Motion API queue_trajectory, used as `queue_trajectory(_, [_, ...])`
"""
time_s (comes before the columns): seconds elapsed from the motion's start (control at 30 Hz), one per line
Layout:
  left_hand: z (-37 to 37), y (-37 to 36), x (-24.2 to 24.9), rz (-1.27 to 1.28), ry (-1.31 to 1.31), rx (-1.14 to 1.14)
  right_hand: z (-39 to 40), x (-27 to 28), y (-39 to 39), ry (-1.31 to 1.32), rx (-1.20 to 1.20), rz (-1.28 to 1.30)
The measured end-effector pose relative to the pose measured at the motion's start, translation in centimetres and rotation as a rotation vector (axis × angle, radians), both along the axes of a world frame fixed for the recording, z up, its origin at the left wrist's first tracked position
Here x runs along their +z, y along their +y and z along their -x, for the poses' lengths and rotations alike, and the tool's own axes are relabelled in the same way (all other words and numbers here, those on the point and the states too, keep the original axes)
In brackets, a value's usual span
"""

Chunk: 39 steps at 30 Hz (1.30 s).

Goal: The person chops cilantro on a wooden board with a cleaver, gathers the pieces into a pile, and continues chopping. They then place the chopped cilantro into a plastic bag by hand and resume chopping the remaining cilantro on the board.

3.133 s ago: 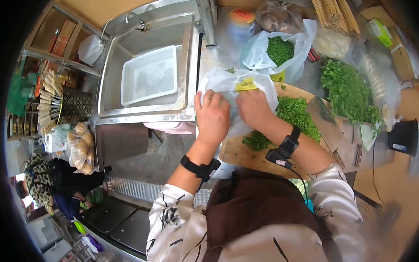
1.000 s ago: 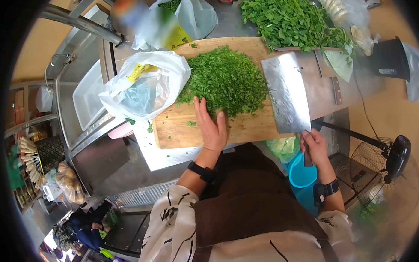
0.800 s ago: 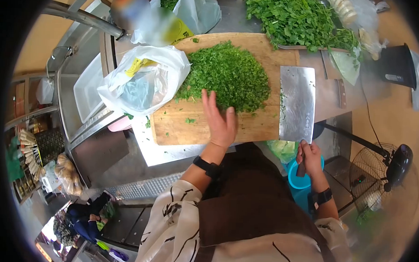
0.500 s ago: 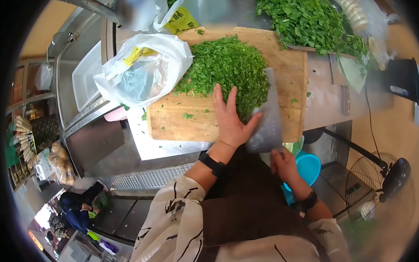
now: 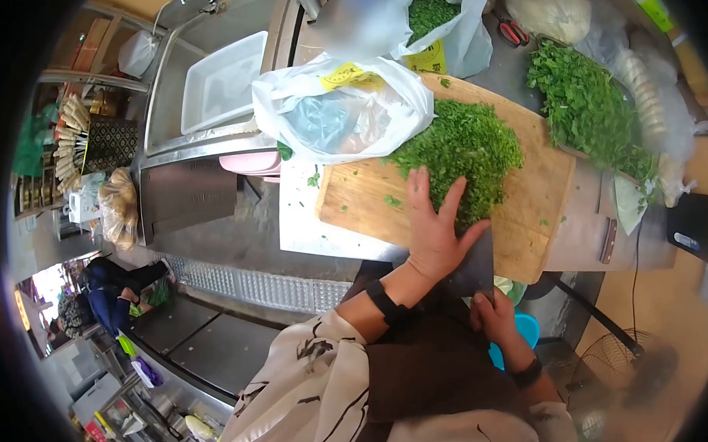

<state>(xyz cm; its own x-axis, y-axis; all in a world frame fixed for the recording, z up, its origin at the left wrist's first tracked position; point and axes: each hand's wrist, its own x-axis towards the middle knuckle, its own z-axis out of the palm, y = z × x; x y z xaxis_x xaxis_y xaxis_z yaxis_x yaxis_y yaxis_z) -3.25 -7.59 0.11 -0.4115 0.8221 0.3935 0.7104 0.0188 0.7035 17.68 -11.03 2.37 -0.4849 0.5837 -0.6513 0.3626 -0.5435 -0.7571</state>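
Observation:
A heap of chopped green herbs [image 5: 470, 147] lies on the wooden cutting board [image 5: 362, 202]. My left hand [image 5: 441, 238] rests at the near edge of the heap, fingers spread and touching the greens. In my right hand [image 5: 495, 318] is the handle of a cleaver, gripped just beyond the board's near edge. The cleaver blade [image 5: 477, 266] reaches from there towards the heap, partly hidden by my left hand. Beside the heap on the left, an open white plastic bag [image 5: 272, 113] holds smaller clear and bluish bags.
Leafy whole herbs [image 5: 584, 100] fill a tray at the back right. Red-handled scissors [image 5: 513, 32] and another bag of chopped greens [image 5: 433, 17] are at the back. A knife handle [image 5: 607, 241] lies right of the board. A white tub [image 5: 225, 82] sits in the sink.
The camera view has turned, so the board and bags appear farther right. Less of the blade shows beside the heap, and it is now closer under my left hand. The left hand stays spread.

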Motion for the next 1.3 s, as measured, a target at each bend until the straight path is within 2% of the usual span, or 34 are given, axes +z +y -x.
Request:
queue_trajectory(0.2, [7.2, -0.1, 2.3, 0.045, 0.138, 0.150, 6.8, 0.7, 2.1, 0.105, 0.080, 0.176])
queue_trajectory(0.3, [11.5, 0.6, 1.8, 0.144, 0.168, 0.162, 11.4, 1.1, 3.4, 0.233, 0.087, 0.312])
queue_trajectory(0.43, [16.8, 3.3, -0.5, 0.189, 0.221, 0.144, 16.7, 1.6, 5.5, 0.193, 0.044, 0.321])
queue_trajectory(0.57, [21.9, 7.3, -2.0, 0.275, 0.245, 0.088, 18.0, 1.6, 6.9, 0.150, 0.040, 0.392])
queue_trajectory(0.73, [26.4, 11.2, -4.2, 0.339, 0.270, 0.061, 14.3, 3.7, 7.1, 0.049, 0.122, 0.398])
queue_trajectory(0.87, [26.3, 11.5, -2.1, 0.196, 0.083, 0.054, 10.2, 4.5, 6.4, -0.009, 0.191, 0.231])
queue_trajectory(0.9, [26.4, 11.0, -1.9, 0.129, -0.012, 0.037, 9.5, 4.5, 6.2, -0.015, 0.166, 0.222])
queue_trajectory(1.0, [26.4, 9.0, -0.3, 0.023, -0.542, 0.081, 7.3, 4.0, 5.9, -0.004, 0.096, 0.191])
queue_trajectory(1.13, [23.9, 5.9, 1.7, -0.186, -0.858, 0.220, 5.1, 3.4, 5.4, 0.093, -0.049, 0.146])
queue_trajectory(1.23, [18.6, 4.0, 2.3, -0.326, -0.924, 0.064, 2.5, 2.3, 4.7, 0.141, -0.184, 0.062])
queue_trajectory(1.3, [14.8, 2.8, 1.7, -0.188, -0.743, -0.093, 0.6, 1.6, 4.0, 0.109, -0.276, -0.015])
